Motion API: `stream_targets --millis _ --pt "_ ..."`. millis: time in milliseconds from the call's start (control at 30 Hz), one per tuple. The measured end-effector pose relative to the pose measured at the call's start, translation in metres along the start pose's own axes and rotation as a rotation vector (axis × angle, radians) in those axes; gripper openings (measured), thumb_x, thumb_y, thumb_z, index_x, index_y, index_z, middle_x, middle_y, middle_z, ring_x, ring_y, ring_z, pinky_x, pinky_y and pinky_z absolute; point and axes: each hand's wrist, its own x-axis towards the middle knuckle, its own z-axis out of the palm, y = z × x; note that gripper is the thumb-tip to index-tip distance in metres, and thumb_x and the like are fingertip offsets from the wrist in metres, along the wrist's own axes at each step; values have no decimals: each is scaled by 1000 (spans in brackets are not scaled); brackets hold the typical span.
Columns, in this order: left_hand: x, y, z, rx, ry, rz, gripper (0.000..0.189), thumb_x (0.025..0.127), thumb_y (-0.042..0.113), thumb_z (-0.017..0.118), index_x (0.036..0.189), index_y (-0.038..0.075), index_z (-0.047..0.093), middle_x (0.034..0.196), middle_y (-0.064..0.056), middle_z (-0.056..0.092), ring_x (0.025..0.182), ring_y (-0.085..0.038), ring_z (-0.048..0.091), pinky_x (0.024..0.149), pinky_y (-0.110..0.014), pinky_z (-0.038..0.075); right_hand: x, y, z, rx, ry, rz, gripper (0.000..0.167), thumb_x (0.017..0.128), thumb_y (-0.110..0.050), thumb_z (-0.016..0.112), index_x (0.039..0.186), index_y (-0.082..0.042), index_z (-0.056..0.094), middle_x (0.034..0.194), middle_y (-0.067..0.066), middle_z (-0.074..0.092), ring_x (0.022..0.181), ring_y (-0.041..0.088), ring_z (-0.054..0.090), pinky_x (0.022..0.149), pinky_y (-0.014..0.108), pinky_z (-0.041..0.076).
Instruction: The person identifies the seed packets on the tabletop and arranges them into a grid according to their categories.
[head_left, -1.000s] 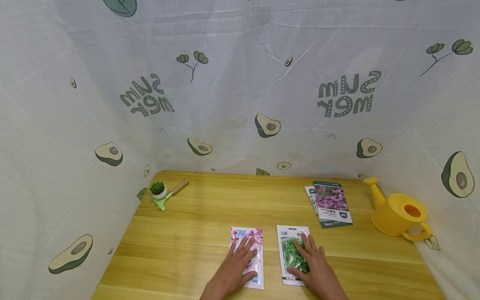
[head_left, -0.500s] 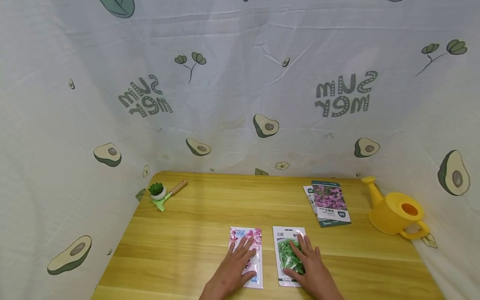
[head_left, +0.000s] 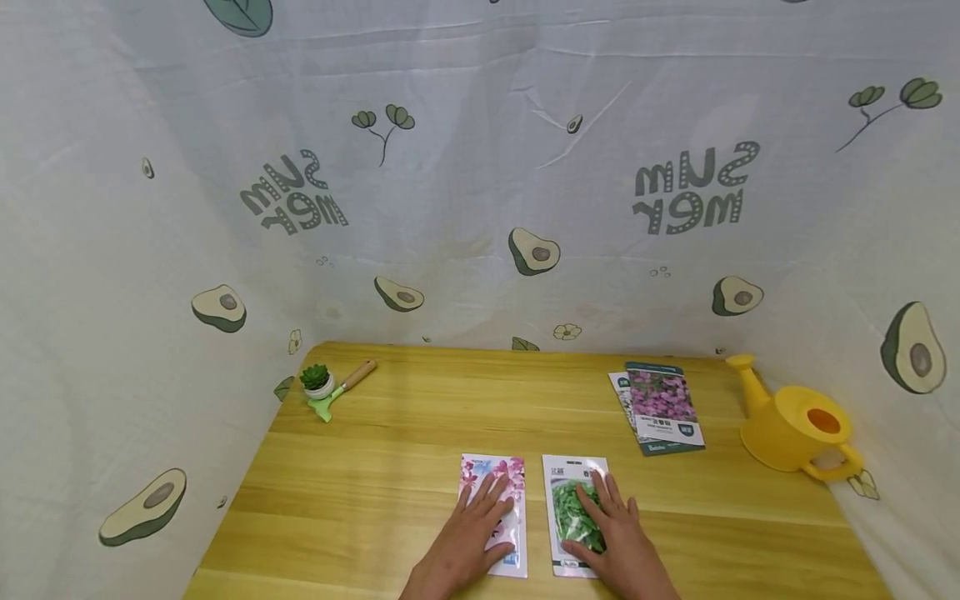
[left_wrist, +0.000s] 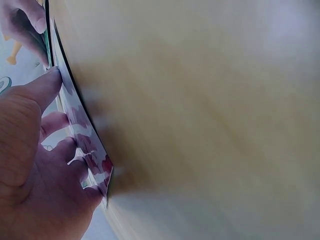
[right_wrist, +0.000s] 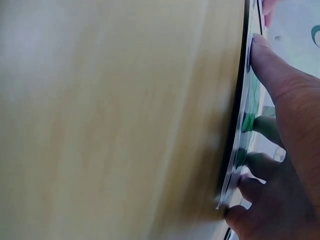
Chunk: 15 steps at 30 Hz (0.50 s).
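Two seed packets lie side by side near the front of the wooden table, a narrow gap between them. My left hand (head_left: 468, 533) rests with spread fingers on the packet printed with pink blossoms (head_left: 513, 508). On the packet showing green leaves (head_left: 573, 517) lies my right hand (head_left: 622, 542), fingers spread and thumb near its lower edge. In the left wrist view the fingertips of the left hand (left_wrist: 45, 145) touch the pink packet's face. The right wrist view has the right hand's fingertips (right_wrist: 257, 162) on the green packet, seen nearly edge-on.
At the back right, a purple-flower seed packet (head_left: 660, 396) overlaps other packets. Beside them stands a yellow watering can (head_left: 787, 429). A small potted succulent (head_left: 316, 379) and a green hand tool with a wooden handle (head_left: 356, 377) sit at the back left. Printed cloth (head_left: 465, 167) surrounds the table (head_left: 375, 467).
My right hand has slid the green-leaf packet a little to the left, closer to the pink one. The left hand and its packet have stayed in place.
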Motion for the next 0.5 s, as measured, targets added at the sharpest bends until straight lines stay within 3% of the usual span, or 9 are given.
stream_targets --millis 333,500 --pt "2 -5 8 19 32 16 63 103 44 71 157 16 57 176 -3 34 164 -27 26 129 -60 28 0 -5 4 21 -2 9 95 86 -59 84 157 -4 55 172 29 28 159 56 16 120 82 15" --pt "1 -2 3 14 11 10 63 104 46 68 158 16 56 177 -2 32 165 -27 25 130 -58 27 -1 -8 4 12 -4 11 95 86 -58 85 157 -3 54 172 29 27 159 56 16 119 83 16"
